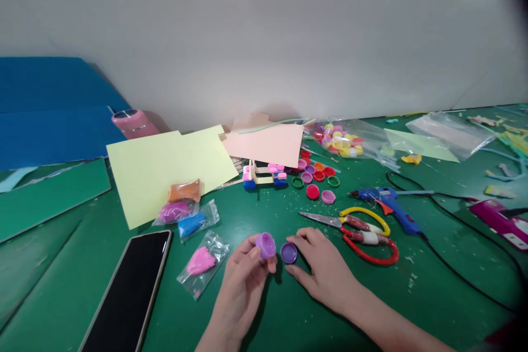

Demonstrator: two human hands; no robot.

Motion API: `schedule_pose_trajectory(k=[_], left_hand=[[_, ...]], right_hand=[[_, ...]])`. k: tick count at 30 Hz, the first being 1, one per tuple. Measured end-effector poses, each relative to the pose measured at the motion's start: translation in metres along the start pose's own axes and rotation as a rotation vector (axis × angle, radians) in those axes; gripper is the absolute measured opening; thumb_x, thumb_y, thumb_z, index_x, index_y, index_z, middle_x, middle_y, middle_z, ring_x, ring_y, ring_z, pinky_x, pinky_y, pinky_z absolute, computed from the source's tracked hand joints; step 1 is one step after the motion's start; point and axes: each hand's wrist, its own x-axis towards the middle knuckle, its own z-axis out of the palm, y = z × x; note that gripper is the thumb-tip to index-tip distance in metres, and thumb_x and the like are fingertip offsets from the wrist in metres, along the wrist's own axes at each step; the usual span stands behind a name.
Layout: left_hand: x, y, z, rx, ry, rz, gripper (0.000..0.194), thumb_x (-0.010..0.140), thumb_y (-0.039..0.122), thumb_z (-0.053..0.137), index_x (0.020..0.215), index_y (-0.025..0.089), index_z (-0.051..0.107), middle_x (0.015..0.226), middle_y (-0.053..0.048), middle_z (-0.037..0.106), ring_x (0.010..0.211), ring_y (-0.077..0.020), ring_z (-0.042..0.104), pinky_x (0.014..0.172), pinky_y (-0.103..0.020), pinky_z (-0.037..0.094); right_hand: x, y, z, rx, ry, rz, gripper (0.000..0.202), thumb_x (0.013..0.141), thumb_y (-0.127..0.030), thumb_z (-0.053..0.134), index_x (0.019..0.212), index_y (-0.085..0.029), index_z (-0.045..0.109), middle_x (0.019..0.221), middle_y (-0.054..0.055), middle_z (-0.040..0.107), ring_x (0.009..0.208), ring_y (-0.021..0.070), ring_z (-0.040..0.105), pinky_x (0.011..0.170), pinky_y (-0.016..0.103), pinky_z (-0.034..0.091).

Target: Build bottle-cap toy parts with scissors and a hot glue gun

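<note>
My left hand [246,265] is closed around a light purple bottle cap [266,245], pinched between thumb and fingers with its hollow side facing up and toward the right. Just right of it, my right hand [317,257] has its thumb and index finger around the rim of a dark purple bottle cap [289,253], hollow side up at the tabletop. Farther back, loose caps in red, pink, orange and green lie in a group, among them a red cap [312,192] and a pink cap [328,197]. Left of those stands a small stick frame [264,175] with pink and blue parts.
Right of my hands lie scissors [363,231] and a blue glue gun [388,203] with a trailing black cord. A phone [127,291] and a bag of pink clay [202,262] are on the left. Behind are yellow paper [152,162] and a bag of caps [338,139].
</note>
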Motion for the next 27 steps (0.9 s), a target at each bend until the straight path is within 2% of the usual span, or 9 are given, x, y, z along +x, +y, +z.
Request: schedule_pose_trajectory(k=[4,10,16,21,24,27], left_hand=[[0.000,-0.001,-0.001,0.016,0.013,0.009,0.013,0.074,0.024,0.059,0.080,0.013,0.063,0.065,-0.003,0.058,0.063,-0.0144,0.051,0.064,-0.026,0.039],[0.000,-0.004,0.000,0.032,-0.010,-0.021,0.015,0.070,0.024,0.062,0.080,0.013,0.063,0.071,-0.006,0.062,0.068,-0.0175,0.056,0.070,-0.029,0.041],[-0.001,-0.002,0.003,-0.016,0.003,-0.048,0.015,0.069,0.024,0.064,0.078,0.012,0.064,0.068,-0.004,0.061,0.066,-0.0152,0.055,0.068,-0.027,0.043],[0.000,-0.003,0.001,-0.033,-0.015,-0.066,0.014,0.071,0.024,0.063,0.080,0.013,0.065,0.071,-0.003,0.060,0.067,-0.0135,0.053,0.068,-0.026,0.043],[0.000,-0.006,0.002,0.037,0.015,-0.024,0.016,0.068,0.026,0.065,0.079,0.013,0.065,0.067,-0.003,0.059,0.064,-0.0129,0.052,0.065,-0.025,0.042],[-0.001,-0.008,0.005,0.191,0.072,0.043,0.016,0.066,0.025,0.068,0.078,0.014,0.066,0.067,-0.002,0.059,0.064,-0.0120,0.051,0.062,-0.022,0.040]], right_hand=[[0.002,-0.001,-0.002,0.034,0.006,-0.005,0.025,0.075,-0.026,0.059,0.099,-0.019,0.056,0.099,0.008,0.054,0.092,0.0238,0.049,0.079,0.038,0.041],[0.004,-0.012,-0.014,0.111,0.000,-0.002,0.020,0.075,-0.021,0.057,0.094,-0.021,0.054,0.077,0.000,0.058,0.068,0.0156,0.051,0.064,0.027,0.042],[0.006,-0.015,-0.020,0.336,0.049,-0.023,0.029,0.072,-0.019,0.061,0.099,-0.021,0.052,0.085,0.001,0.055,0.070,0.0134,0.051,0.065,0.025,0.043],[0.009,-0.017,-0.020,0.545,0.030,-0.027,0.030,0.072,-0.021,0.063,0.099,-0.020,0.051,0.092,0.002,0.056,0.075,0.0138,0.053,0.066,0.024,0.045],[0.008,-0.014,-0.019,0.580,0.052,0.007,0.030,0.073,-0.023,0.063,0.100,-0.021,0.050,0.084,0.001,0.058,0.073,0.0140,0.054,0.067,0.024,0.046],[0.006,-0.007,-0.019,0.513,0.101,-0.039,0.033,0.073,-0.023,0.064,0.103,-0.021,0.052,0.093,0.002,0.058,0.080,0.0152,0.055,0.073,0.025,0.046]])
